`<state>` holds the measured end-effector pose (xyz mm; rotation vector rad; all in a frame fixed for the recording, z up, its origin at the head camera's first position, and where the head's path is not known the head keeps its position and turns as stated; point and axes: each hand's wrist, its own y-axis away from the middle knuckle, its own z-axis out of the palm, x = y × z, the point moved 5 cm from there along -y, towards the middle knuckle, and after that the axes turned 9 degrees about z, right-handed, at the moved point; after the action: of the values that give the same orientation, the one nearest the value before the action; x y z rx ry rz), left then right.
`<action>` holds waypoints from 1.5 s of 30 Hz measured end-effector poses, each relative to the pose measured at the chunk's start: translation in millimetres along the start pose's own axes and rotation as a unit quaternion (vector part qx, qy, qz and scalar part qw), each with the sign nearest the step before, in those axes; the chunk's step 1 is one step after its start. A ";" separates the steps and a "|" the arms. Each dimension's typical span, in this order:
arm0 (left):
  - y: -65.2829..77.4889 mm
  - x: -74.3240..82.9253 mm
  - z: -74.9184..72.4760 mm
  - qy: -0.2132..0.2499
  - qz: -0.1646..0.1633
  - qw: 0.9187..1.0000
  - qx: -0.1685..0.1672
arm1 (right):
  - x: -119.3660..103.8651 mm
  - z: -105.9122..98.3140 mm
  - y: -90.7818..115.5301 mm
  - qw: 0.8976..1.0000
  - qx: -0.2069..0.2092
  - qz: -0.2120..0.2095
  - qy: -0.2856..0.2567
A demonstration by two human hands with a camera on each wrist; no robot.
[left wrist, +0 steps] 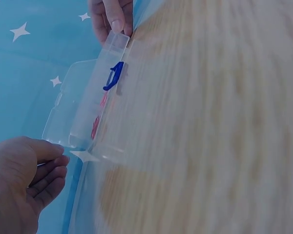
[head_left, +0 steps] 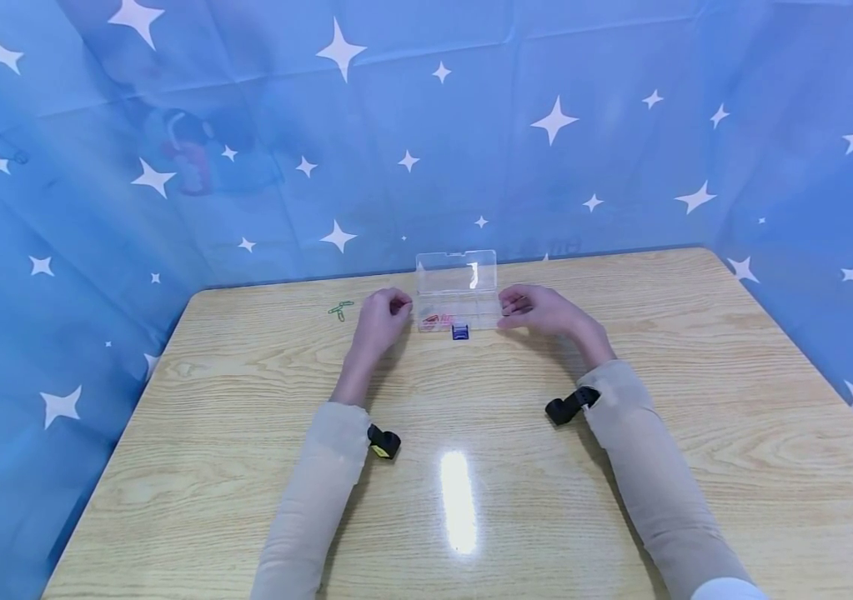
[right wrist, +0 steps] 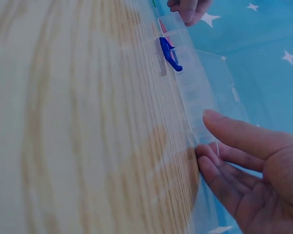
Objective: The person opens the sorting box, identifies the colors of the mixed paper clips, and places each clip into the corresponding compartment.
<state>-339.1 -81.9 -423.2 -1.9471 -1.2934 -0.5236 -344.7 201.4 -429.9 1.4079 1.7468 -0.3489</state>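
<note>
A clear plastic box (head_left: 479,310) stands at the table's far edge, its transparent lid (head_left: 447,271) raised at the back. Red paper clips (left wrist: 95,127) lie in a compartment at its left end. From the front hangs a blue latch (head_left: 459,332), flipped outward. My left hand (head_left: 383,317) is right at the box's left end, fingers loosely bent and thumb close to them. Around the right end, my right hand (head_left: 542,310) has its thumb at the front corner and its fingers (right wrist: 224,178) bent at the end wall.
Several green paper clips (head_left: 340,310) lie on the wooden table (head_left: 246,400) left of the box. A blue cloth (head_left: 396,125) with white stars hangs behind the table. Black wrist cameras (head_left: 572,406) are strapped over both sleeves.
</note>
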 end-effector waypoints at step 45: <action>35.8 -63.6 -80.7 -0.039 -0.094 0.995 0.011 | 0.3 -0.8 -1.5 1.000 -0.004 0.007 0.005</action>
<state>-328.0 -190.1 -426.0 -1.8538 -1.5356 -0.5256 -346.4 201.6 -430.1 1.4183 1.7440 -0.3283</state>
